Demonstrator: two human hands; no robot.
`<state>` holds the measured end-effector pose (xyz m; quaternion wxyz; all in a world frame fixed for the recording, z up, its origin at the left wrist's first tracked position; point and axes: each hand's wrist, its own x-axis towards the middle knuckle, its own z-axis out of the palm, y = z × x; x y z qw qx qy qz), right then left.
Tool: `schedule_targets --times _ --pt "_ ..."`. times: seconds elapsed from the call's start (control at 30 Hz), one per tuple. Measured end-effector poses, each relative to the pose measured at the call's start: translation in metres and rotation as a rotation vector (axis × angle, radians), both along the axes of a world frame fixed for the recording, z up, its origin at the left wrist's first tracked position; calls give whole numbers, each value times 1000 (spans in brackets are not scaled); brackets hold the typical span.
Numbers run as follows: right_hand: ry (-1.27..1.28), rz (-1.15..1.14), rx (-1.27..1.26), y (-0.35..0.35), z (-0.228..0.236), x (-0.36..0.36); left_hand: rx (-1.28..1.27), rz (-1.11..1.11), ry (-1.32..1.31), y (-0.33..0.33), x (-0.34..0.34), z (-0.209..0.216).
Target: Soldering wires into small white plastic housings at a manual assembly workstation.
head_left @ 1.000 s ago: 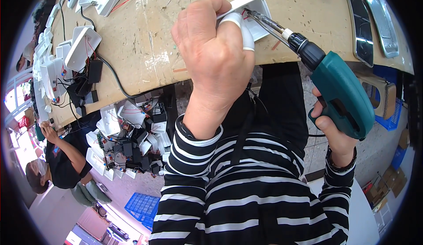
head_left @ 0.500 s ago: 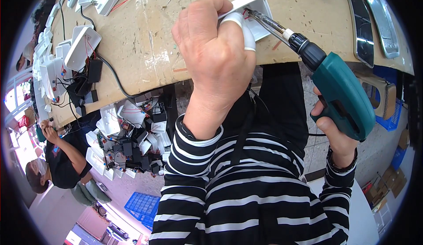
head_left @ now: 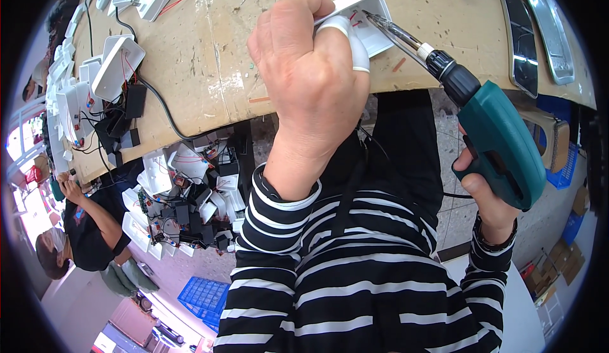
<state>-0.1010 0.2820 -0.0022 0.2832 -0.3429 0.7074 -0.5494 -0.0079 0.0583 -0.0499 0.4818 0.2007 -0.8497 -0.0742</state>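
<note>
My left hand (head_left: 311, 74) is closed on a white plastic housing (head_left: 377, 34) at the table's near edge. White finger covers wrap at least two of its fingers, and some fingertips are hidden behind the hand. Short red wire ends (head_left: 354, 20) show inside the housing. My right hand (head_left: 487, 194) grips a teal soldering gun (head_left: 507, 143) by its handle, thumb and fingers wrapped round it. The gun's slim metal tip (head_left: 373, 18) points into the housing's opening, close to the wires and seemingly apart from them.
Wired white housings (head_left: 120, 67) lie at the table's left, beside a black cable (head_left: 162, 102). A pile of wired parts (head_left: 190, 194) sits below. A dark phone-like slab (head_left: 519, 39) and a metal tray (head_left: 552, 32) lie right. A co-worker (head_left: 89, 232) sits left.
My right hand has drawn the soldering gun a little right and down, so its tip has backed off from the red wires. My left hand and the housing have hardly moved.
</note>
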Motion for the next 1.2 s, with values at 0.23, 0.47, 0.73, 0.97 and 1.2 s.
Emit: schedule_targets --times 0.23,0.47,0.73,0.97,1.2 --pt "193 110 115 -1 2 -4 1 10 -2 1 1 1" --pt "24 12 21 -5 1 1 -5 10 15 -1 0 -1" --pt "50 39 22 -5 -3 -1 8 14 17 0 0 -2" --pt "43 47 20 -5 -4 -2 0 24 22 0 0 -3" --pt "93 86 72 -4 1 -2 -3 19 37 -1 0 -2"
